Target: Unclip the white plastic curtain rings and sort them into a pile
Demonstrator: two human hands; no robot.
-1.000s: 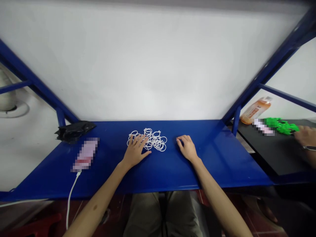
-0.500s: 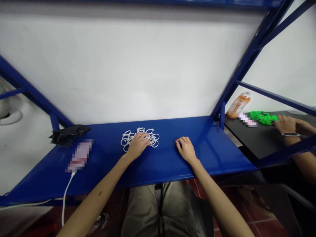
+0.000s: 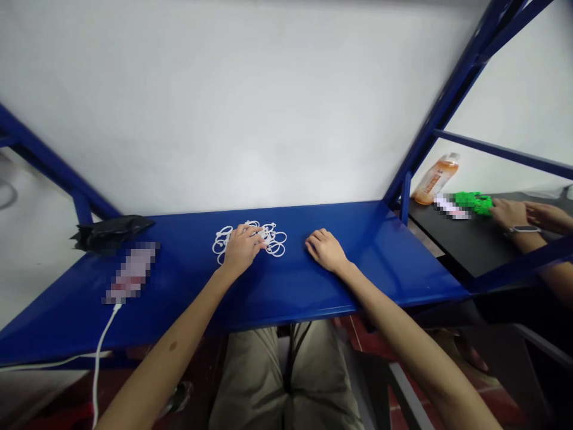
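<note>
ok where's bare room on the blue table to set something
Widest: the blue table between the right hand and right blue post. Smaller: between that hand and the white rings. Crowded: the rings under the left hand, and the left end, with black plastic bag and phone.

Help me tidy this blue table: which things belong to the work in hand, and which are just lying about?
Probably in use:
white rings, partly under the left hand

Apparently lying about:
black plastic bag
pixelated phone-like object
white cable attached to it
</note>
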